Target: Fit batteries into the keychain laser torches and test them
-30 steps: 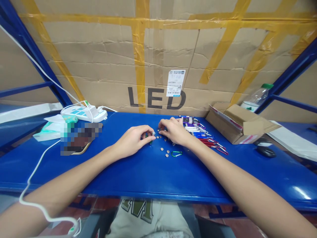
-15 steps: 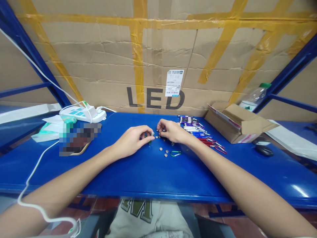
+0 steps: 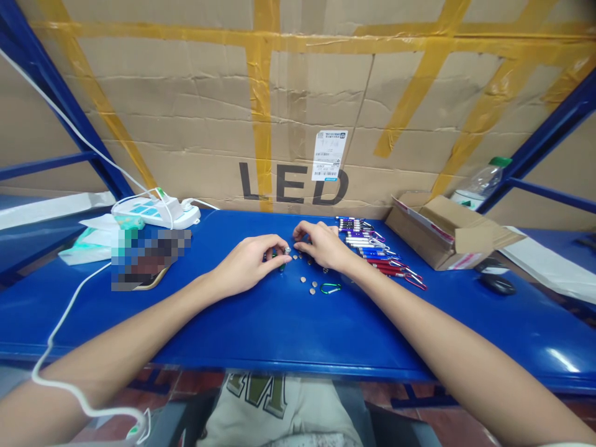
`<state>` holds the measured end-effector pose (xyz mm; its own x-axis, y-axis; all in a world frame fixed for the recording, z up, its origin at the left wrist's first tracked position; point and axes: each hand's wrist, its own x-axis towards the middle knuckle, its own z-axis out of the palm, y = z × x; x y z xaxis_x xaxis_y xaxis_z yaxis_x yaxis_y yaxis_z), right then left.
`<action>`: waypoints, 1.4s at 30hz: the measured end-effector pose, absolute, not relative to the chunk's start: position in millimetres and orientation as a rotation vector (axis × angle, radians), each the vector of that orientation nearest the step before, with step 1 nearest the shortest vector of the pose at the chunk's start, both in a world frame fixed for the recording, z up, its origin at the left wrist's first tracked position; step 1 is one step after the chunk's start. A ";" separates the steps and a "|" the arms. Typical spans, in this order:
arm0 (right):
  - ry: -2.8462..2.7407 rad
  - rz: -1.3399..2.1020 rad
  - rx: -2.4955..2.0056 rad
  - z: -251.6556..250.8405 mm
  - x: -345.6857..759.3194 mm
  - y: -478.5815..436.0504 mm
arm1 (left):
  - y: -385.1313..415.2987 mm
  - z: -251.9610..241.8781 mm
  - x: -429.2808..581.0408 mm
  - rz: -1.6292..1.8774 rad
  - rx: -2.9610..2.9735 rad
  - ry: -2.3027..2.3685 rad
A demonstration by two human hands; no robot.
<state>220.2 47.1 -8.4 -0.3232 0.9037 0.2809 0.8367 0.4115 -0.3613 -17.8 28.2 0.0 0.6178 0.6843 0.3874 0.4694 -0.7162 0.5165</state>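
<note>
The left hand (image 3: 254,261) is gripping a small green tube (image 3: 282,267) over the surface (image 3: 279,329), its silvery end showing at the fingertips. The right hand (image 3: 321,245) is curling its fingers just beside it; whether they are pinching anything, I cannot tell. Loose discs (image 3: 314,284) are lying near a green clip (image 3: 330,288): a brushing wrist could be scattering them, or a slackening grip dropping the tube.

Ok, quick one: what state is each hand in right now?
Left hand: closed, holding a small green-and-silver piece.
Right hand: curled near small round discs; whether it holds anything cannot be told.
</note>
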 end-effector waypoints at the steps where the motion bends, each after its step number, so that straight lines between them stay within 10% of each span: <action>1: -2.246 0.207 -1.483 -9.2 219.0 47.1 | 28.2 0.0 -17.9 0.814 2.479 0.924; 42: -2.263 0.149 -1.550 7.0 242.5 48.5 | 28.7 0.5 -17.2 0.813 2.457 0.944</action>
